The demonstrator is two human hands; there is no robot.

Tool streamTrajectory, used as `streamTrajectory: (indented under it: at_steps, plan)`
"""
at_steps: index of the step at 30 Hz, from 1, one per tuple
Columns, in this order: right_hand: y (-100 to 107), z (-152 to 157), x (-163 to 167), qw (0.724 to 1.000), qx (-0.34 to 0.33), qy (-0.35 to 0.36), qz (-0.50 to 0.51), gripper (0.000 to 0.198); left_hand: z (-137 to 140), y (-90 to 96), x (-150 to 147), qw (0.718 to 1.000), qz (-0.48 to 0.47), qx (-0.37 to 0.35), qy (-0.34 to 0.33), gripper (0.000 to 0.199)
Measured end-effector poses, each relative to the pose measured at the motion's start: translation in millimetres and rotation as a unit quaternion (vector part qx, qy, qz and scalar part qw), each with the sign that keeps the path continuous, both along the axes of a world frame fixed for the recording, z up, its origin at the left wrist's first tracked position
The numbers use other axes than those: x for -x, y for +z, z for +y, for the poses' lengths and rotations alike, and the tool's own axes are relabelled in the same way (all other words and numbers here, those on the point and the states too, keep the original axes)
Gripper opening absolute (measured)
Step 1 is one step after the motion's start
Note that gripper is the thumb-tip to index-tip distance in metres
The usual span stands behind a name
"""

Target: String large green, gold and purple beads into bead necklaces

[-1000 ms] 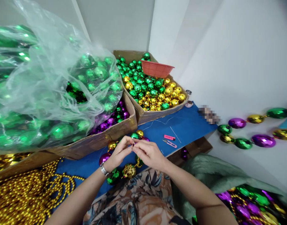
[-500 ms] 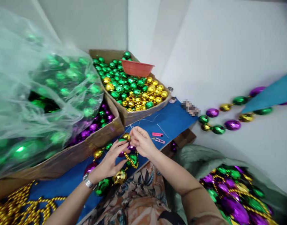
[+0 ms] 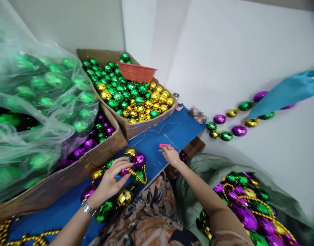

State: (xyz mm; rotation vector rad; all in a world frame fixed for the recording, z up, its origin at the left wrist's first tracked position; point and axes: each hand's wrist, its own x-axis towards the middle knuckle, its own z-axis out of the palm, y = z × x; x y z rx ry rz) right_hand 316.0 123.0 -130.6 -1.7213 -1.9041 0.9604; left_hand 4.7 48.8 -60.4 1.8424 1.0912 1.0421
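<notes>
My left hand (image 3: 112,179), a metal watch on its wrist, is closed with bent fingers on a garland of shiny beads (image 3: 125,197) in purple, green and gold. A short strand of small gold beads (image 3: 138,176) loops beside its fingertips. Out to the right, my right hand (image 3: 171,157) has its fingers closed on pink-handled thread snips, mostly hidden under them; only the metal tip (image 3: 160,150) shows. Just beyond those fingertips a small pink object (image 3: 164,146) lies on the blue tabletop (image 3: 149,153).
Behind the hands stands a cardboard box (image 3: 144,127) of green and gold balls, a red basket (image 3: 138,72) on top. To the left are another box (image 3: 105,150) and a clear plastic bag (image 3: 51,102) of green balls. A green sack (image 3: 193,181) of bead garlands is at right.
My right hand has left the white thread end beside the garland and moved right and down onto the snips. My left hand stays at the garland. The view has shifted slightly.
</notes>
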Motion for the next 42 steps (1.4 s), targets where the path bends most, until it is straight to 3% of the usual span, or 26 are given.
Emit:
streamTrajectory:
  at_steps: [4, 9, 14, 18, 22, 27, 35, 42]
  plan:
    - [-21.7, -3.1, -26.2, 0.999, 0.012, -0.003, -0.052, 0.025, 2.3, 9.2, -3.2, 0.995, -0.057, 0.081, 0.009, 0.039]
    - [-23.0, -4.0, -15.2, 1.0, 0.017, 0.001, -0.017, 0.026, 2.9, 16.4, -3.6, 0.989, -0.097, 0.112, 0.016, 0.041]
    - [12.4, -15.3, 27.1, 0.99, 0.067, 0.072, 0.106, 0.036, 2.4, 18.1, -2.2, 0.993, -0.071, 0.098, -0.006, 0.05]
    - [60.2, -26.8, 61.6, 0.946, 0.14, 0.158, 0.245, 0.038, 2.6, 19.5, -1.7, 0.994, -0.051, 0.092, -0.014, 0.056]
    - [87.7, -27.9, 79.3, 0.927, 0.15, 0.228, 0.257, 0.034, 2.1, 22.8, -1.4, 0.996, -0.043, 0.077, -0.026, 0.058]
    - [93.1, -24.2, 86.4, 0.924, 0.148, 0.276, 0.219, 0.036, 1.9, 25.0, -0.9, 0.997, -0.025, 0.059, -0.049, 0.059]
    - [96.9, -24.9, 88.1, 0.915, 0.149, 0.294, 0.234, 0.039, 1.4, 26.9, 0.7, 0.995, 0.033, 0.059, -0.078, 0.062]
    - [93.3, -28.3, 89.3, 0.923, 0.121, 0.296, 0.215, 0.039, 2.1, 29.0, -0.8, 0.994, 0.051, 0.057, -0.082, 0.06]
